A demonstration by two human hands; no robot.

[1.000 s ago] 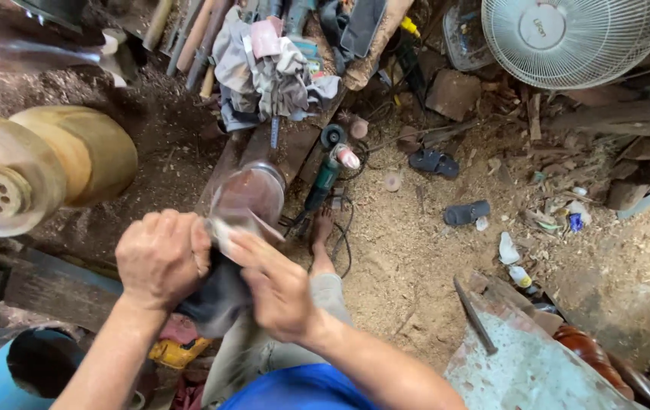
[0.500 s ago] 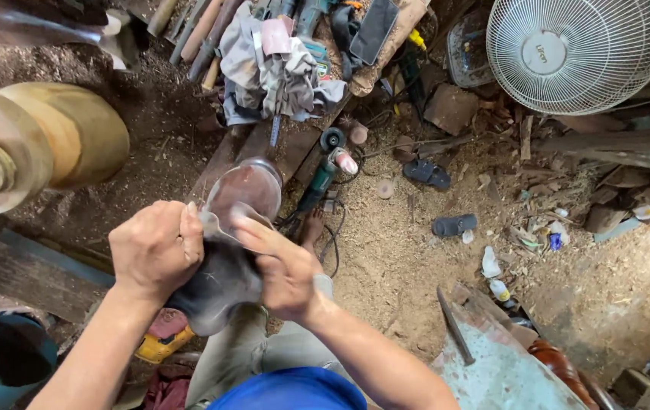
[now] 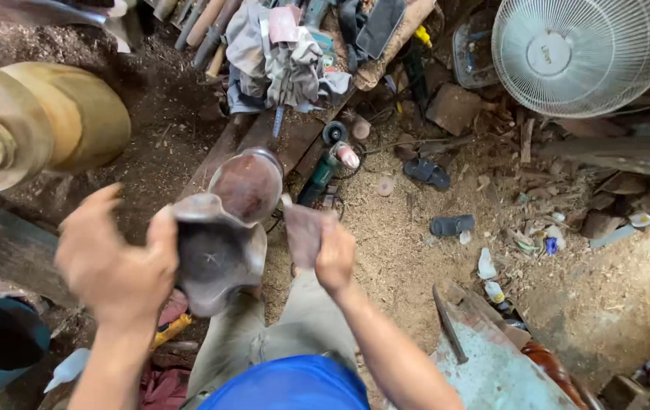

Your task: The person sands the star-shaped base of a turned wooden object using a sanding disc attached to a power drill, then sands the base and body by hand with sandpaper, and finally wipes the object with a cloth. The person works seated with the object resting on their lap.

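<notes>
While the two hands were pressed together over the work half a second ago, they are now sitting apart. The left hand (image 3: 116,262) is gripping a dark, lobed, carved wooden piece (image 3: 215,258), its hollow face turned up toward the camera, near the middle of the scene above the person's knees. The right hand (image 3: 332,258) is pinching a small brownish rubbing sheet (image 3: 304,231) just right of that piece, no longer touching it. The left hand is blurring with motion, so its fingers are hard to make out. Just beyond, a round reddish-brown disc (image 3: 247,184) is peeking out, its near edge hidden behind the carved piece. Farther right, a green power tool (image 3: 323,171) is lying on the sawdust floor (image 3: 416,250). At far right, a white wire-caged fan (image 3: 583,49) is being cut off by the frame.
</notes>
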